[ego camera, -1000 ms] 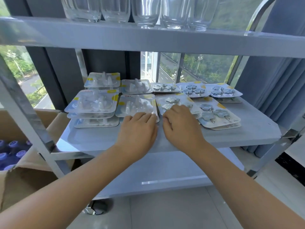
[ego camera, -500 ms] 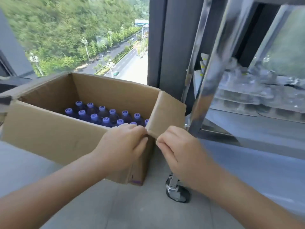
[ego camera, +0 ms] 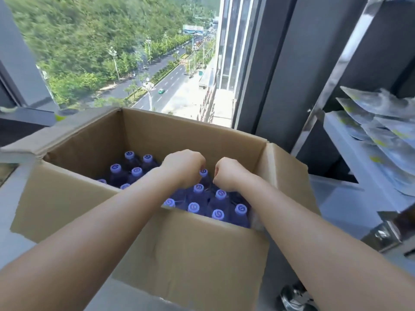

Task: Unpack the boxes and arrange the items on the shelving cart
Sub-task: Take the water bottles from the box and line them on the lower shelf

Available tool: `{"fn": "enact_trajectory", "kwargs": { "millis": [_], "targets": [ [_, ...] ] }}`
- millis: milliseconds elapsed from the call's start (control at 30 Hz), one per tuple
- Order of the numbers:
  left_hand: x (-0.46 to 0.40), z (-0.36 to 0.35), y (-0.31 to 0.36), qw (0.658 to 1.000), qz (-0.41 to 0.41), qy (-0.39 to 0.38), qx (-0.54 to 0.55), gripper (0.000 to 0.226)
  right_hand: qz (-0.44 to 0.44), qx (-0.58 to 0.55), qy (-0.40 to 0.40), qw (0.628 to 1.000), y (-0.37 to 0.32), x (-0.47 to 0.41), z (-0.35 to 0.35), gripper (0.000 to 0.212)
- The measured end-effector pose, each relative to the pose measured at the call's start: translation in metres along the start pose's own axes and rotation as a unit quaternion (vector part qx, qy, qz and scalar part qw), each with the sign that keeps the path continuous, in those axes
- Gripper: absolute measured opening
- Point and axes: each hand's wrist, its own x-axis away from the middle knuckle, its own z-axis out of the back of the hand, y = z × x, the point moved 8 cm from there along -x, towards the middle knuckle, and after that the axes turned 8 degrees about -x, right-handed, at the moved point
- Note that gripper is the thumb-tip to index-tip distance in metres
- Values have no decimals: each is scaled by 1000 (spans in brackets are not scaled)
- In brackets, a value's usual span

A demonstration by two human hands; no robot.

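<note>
Both hands are down inside the open cardboard box [ego camera: 184, 254] at frame centre. Left hand [ego camera: 183, 168] has its fingers curled downward over the bottles, right hand [ego camera: 226, 175] likewise, curled just beside a purple cap; the fingertips are hidden, so I can't tell if either actually has a bottle or is only reaching for one. The two hands are close together, nearly touching, over the middle rows. The box looks close to full: purple-capped bottles [ego camera: 198, 199] stand upright in packed rows, caps visible lower centre and to the left behind the left forearm, no obvious gap. Judgement: bottle unpacking is just starting, essentially all of it left. At the right edge of frame, the shelving cart [ego camera: 332, 70] already carries stacks of flat blister packs [ego camera: 386, 142] on one shelf, so that part looks done. The lower shelf at lower right shows bare surface, likely room for the bottles. A cart caster [ego camera: 292, 297] shows at bottom right. No other boxes clearly in view, so the remaining count is unknown.
</note>
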Motion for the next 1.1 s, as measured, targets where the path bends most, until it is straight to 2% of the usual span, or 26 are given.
{"fn": "enact_trajectory", "kwargs": {
  "millis": [133, 233, 300, 433, 533, 600, 800, 1000, 1100],
  "targets": [
    [-34, -23, -2, 995, -35, -72, -55, 19, -46, 92, -84, 991, 4, -28, -23, 24],
    [-57, -35, 1, 992, -58, -88, -77, 11, -62, 110, -79, 989, 12, -44, -27, 7],
    [-68, -49, 9, 988, -77, -105, -84, 8, -68, 114, -72, 989, 21, -54, -33, 22],
    [-83, -94, 31, 978, -119, -150, -77, 24, -85, 110, -79, 987, 48, -70, -55, 37],
    [-82, -125, 33, 972, -114, -203, -32, 35, -87, 91, -123, 984, 59, -77, -80, 38],
    [-76, -141, 33, 966, -113, -229, -41, 40, -93, 82, -140, 982, 60, -77, -90, 42],
    [-78, -148, 37, 959, -133, -241, -61, 43, -110, 44, -108, 987, 63, -74, -74, 37],
    [-80, -157, 28, 958, -113, -260, -51, 52, -91, 0, -22, 996, 41, -63, -31, 11],
    [-77, -156, 28, 955, -99, -273, -52, 52, -89, -32, 23, 995, 36, -51, -7, 25]
  ]
}}
